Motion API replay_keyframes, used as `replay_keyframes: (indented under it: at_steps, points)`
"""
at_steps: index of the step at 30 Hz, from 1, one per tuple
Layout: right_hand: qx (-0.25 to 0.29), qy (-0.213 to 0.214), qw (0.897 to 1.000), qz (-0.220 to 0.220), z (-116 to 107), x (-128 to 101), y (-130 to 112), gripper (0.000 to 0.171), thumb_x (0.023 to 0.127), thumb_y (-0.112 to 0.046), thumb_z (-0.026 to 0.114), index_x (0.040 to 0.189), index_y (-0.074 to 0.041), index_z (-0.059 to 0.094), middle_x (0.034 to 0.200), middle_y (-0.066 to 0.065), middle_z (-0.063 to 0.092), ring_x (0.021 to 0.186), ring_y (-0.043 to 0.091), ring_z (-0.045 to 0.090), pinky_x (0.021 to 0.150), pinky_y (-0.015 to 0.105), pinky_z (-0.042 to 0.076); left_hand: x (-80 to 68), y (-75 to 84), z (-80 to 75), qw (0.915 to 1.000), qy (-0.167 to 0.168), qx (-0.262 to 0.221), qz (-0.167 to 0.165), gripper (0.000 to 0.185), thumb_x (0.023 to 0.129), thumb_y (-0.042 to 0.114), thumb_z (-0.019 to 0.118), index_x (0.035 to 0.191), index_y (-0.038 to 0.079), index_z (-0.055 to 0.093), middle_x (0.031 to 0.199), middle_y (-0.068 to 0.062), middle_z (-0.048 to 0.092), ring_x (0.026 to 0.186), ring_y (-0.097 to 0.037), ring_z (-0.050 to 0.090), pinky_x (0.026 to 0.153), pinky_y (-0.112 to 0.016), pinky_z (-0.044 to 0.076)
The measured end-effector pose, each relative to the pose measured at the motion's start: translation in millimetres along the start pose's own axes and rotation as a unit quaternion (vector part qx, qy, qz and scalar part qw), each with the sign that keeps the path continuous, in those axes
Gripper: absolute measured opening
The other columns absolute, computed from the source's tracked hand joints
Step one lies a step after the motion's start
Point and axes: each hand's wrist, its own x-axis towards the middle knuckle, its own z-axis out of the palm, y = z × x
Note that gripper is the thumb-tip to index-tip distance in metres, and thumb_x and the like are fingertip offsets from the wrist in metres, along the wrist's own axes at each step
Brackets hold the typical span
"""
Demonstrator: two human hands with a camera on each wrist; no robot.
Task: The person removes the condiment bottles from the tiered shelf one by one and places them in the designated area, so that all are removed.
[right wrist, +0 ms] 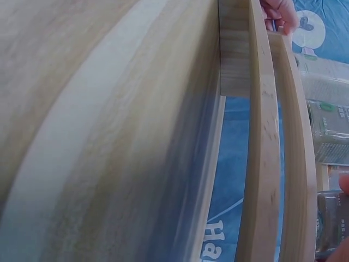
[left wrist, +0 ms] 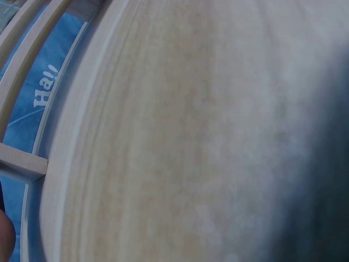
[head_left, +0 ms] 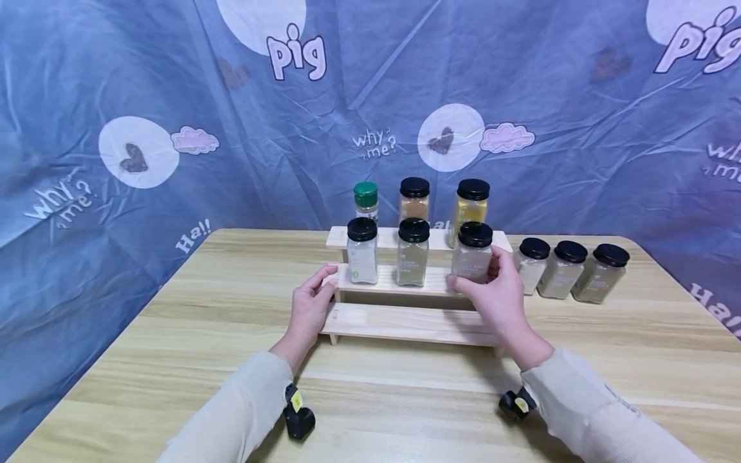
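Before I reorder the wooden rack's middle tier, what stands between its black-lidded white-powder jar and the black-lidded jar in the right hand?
One black-lidded glass jar of greenish-brown powder stands between them; the head view shows it.

Held jar (head_left: 470, 258) partly hidden by right grip (head_left: 499, 296), green-capped jar (head_left: 365, 195) partly hidden, sleeves (head_left: 231, 405) cut off

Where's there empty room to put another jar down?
The bottom shelf is bare where it shows. The table is bare too, left of the left hand and just in front of that shelf. It's crowded on the middle shelf, where the right hand holds a jar beside two others, and at the right, where three more jars stand close together.
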Motion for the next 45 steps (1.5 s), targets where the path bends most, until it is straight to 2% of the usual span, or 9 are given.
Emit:
replay_keyframes:
  at_steps: [5,10,15,22,29,32,39,42,45]
  points:
    - [0.013,0.012,1.0,-0.013,-3,0,3,0.077,0.07,-0.009,0.079,0.135,-0.008,0.038,0.112,0.007,0.05,0.094,0.01,0.046,0.079,0.017,0.039,0.4,-0.4,0.3,1.0,0.002,-0.002,-0.001,0.03,0.085,0.002,0.058,0.114,0.004,0.065,0.089,-0.003,0.068,0.073,-0.001,0.06,0.069,-0.017,0.05]
    - [0.027,0.025,0.999,-0.025,-6,0,5,0.075,0.069,-0.008,0.079,0.133,-0.007,0.039,0.107,0.002,0.049,0.092,0.005,0.046,0.077,0.013,0.039,0.8,-1.4,0.4,1.0,0.001,0.0,-0.003,0.031,0.085,0.002,0.058,0.114,0.004,0.065,0.082,-0.002,0.067,0.072,-0.001,0.059,0.069,-0.017,0.05]
    - [0.045,0.044,0.997,-0.036,-9,0,5,0.069,0.07,-0.006,0.078,0.128,-0.007,0.04,0.103,-0.003,0.049,0.092,0.005,0.046,0.077,0.012,0.039,0.3,-1.6,0.2,1.0,-0.001,0.004,-0.002,0.031,0.085,0.002,0.058,0.115,0.004,0.064,0.099,-0.009,0.068,0.075,-0.001,0.061,0.071,-0.017,0.05]
    - [0.063,0.063,0.995,-0.045,-17,-2,2,0.065,0.071,-0.005,0.076,0.126,-0.01,0.042,0.104,-0.006,0.05,0.096,0.006,0.048,0.08,0.013,0.04,0.1,-2.1,0.0,1.0,0.003,0.006,-0.002,0.03,0.085,0.003,0.059,0.114,0.004,0.065,0.086,-0.001,0.068,0.072,0.0,0.058,0.068,-0.015,0.048]
    - [0.071,0.089,0.992,-0.054,-25,-1,3,0.061,0.069,-0.002,0.076,0.12,-0.014,0.046,0.099,-0.009,0.051,0.093,0.005,0.048,0.078,0.012,0.039,-0.1,-2.0,0.1,1.0,-0.004,0.006,0.001,0.031,0.086,0.004,0.058,0.116,0.004,0.064,0.115,-0.014,0.063,0.076,0.001,0.058,0.071,-0.014,0.049]
    - [0.078,0.092,0.991,-0.056,-28,0,5,0.061,0.069,0.0,0.076,0.119,-0.016,0.046,0.1,-0.009,0.051,0.093,0.005,0.048,0.077,0.011,0.039,0.0,-2.7,-0.2,1.0,-0.003,0.007,0.0,0.03,0.086,0.004,0.058,0.116,0.004,0.064,0.11,-0.013,0.065,0.075,0.001,0.059,0.071,-0.014,0.049]
    - [0.065,0.098,0.992,-0.037,-38,1,10,0.061,0.071,-0.002,0.074,0.121,-0.016,0.044,0.102,-0.011,0.05,0.094,0.004,0.048,0.077,0.011,0.039,0.2,-3.4,-0.5,1.0,-0.003,0.003,0.002,0.029,0.086,0.004,0.058,0.115,0.003,0.064,0.074,0.005,0.064,0.07,0.0,0.057,0.067,-0.015,0.048]
    - [0.042,0.113,0.992,-0.031,-43,2,12,0.06,0.07,-0.004,0.076,0.119,-0.017,0.045,0.097,-0.012,0.05,0.089,0.003,0.047,0.073,0.011,0.038,0.1,-3.2,-0.3,1.0,-0.002,0.006,0.004,0.029,0.086,0.004,0.058,0.115,0.004,0.065,0.078,0.004,0.066,0.07,0.0,0.057,0.067,-0.015,0.048]
    - [0.029,0.129,0.991,-0.027,-48,2,15,0.058,0.068,-0.004,0.077,0.115,-0.021,0.046,0.093,-0.012,0.049,0.084,0.003,0.046,0.068,0.01,0.038,-0.2,-2.8,0.1,1.0,-0.002,0.004,0.006,0.029,0.086,0.004,0.058,0.115,0.003,0.064,0.091,-0.005,0.068,0.072,0.0,0.058,0.068,-0.015,0.049]
